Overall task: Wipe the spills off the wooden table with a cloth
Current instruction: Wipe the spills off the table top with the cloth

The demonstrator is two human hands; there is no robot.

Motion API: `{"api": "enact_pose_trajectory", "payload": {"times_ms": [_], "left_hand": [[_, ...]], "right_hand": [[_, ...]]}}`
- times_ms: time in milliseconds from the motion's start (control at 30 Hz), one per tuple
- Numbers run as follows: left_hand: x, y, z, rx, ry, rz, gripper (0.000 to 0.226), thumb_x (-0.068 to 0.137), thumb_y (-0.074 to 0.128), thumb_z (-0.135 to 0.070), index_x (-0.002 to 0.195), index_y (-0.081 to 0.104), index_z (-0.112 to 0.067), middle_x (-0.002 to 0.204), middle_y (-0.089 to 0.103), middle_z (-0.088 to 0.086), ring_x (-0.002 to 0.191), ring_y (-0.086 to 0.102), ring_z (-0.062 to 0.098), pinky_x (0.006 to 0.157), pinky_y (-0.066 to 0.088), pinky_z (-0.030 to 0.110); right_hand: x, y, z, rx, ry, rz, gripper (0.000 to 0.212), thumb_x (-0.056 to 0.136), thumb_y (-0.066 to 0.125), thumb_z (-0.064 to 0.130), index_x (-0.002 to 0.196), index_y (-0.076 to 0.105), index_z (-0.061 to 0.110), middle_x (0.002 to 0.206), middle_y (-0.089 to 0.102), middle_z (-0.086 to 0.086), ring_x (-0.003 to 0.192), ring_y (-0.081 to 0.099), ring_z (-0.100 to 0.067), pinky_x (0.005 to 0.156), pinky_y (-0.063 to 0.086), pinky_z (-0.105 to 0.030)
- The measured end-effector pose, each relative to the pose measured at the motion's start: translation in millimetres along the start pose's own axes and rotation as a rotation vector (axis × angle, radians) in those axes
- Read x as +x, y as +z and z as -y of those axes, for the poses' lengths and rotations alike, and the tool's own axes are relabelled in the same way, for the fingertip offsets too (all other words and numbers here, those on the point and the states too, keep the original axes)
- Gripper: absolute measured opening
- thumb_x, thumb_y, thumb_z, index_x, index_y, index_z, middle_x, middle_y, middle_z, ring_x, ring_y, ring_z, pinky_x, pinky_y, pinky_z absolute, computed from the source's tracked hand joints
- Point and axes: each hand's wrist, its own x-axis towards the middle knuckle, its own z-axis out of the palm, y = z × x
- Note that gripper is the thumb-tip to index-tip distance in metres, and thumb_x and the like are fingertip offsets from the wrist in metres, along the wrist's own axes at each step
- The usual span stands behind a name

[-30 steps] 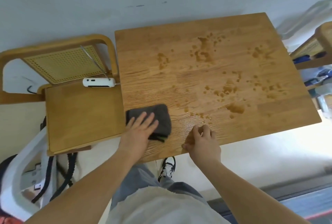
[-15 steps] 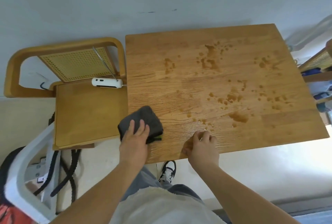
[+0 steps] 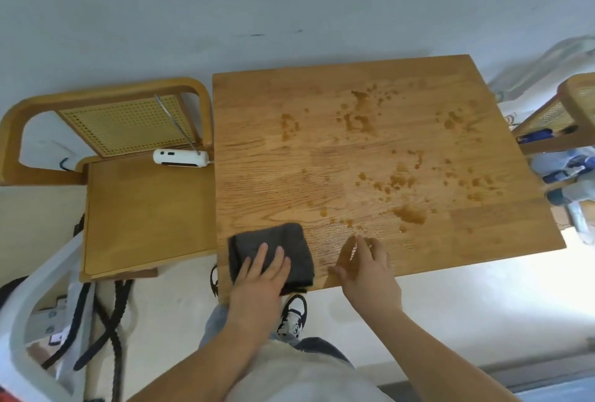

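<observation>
A square wooden table (image 3: 450,250) carries brown spills (image 3: 409,213) scattered over its middle and right half. A folded dark grey cloth (image 3: 289,240) lies at the table's near left corner. My left hand (image 3: 260,276) lies flat on the cloth, fingers spread, pressing it down. My right hand (image 3: 367,268) rests at the near edge just right of the cloth, fingers apart and holding nothing. A wet sheen shows on the wood between the cloth and the nearest drops.
A wooden chair (image 3: 145,205) with a cane back stands against the table's left side, with a white device (image 3: 180,157) on its seat. Another cane chair (image 3: 570,111) and blue-and-white bottles (image 3: 566,169) are at the right. Black cables (image 3: 106,330) hang at lower left.
My left hand has slid the cloth back to the right along the near edge, after it had shifted towards the left edge. My right hand has opened from a loose fist.
</observation>
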Motion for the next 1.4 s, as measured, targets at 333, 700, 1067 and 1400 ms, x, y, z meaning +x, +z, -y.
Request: {"api": "enact_pose_trajectory", "payload": {"times_ms": [333, 700, 1067, 1400], "left_hand": [[54, -23, -8, 0.051, -0.024, 0.038, 0.077, 0.102, 0.044, -0.003, 0.163, 0.003, -0.026, 0.171, -0.007, -0.005, 0.157, -0.013, 0.027, 0.128, 0.008, 0.046], [114, -39, -32, 0.016, -0.052, 0.017, 0.080, 0.100, 0.048, -0.002, 0.163, 0.006, -0.030, 0.171, -0.002, -0.008, 0.157, -0.010, 0.023, 0.128, 0.008, 0.046], [144, -49, -78, 0.031, 0.087, 0.079, 0.081, 0.098, 0.045, 0.001, 0.163, 0.008, -0.031, 0.171, -0.002, -0.010, 0.157, -0.008, 0.021, 0.128, 0.009, 0.045], [150, -57, -23, 0.111, 0.162, 0.120, 0.086, 0.096, 0.047, 0.007, 0.162, 0.012, -0.035, 0.170, 0.000, -0.012, 0.157, -0.006, 0.015, 0.127, 0.011, 0.043]], "right_hand": [[18, -5, -34, -0.248, 0.139, 0.013, 0.098, 0.091, 0.058, 0.067, 0.158, 0.019, 0.008, 0.157, 0.025, -0.017, 0.144, 0.027, -0.036, 0.110, 0.045, -0.044], [24, -12, -42, -0.142, 0.150, 0.060, 0.097, 0.082, 0.065, 0.071, 0.152, 0.032, 0.012, 0.146, 0.032, -0.008, 0.134, 0.029, -0.032, 0.091, 0.054, -0.037], [25, -16, -44, -0.074, 0.165, 0.051, 0.094, 0.077, 0.073, 0.068, 0.149, 0.038, 0.020, 0.144, 0.033, -0.003, 0.133, 0.026, -0.030, 0.087, 0.054, -0.037], [21, -18, -44, -0.078, 0.148, 0.053, 0.099, 0.081, 0.066, 0.070, 0.156, 0.027, 0.019, 0.153, 0.024, -0.005, 0.137, 0.020, -0.032, 0.096, 0.052, -0.038]]}}
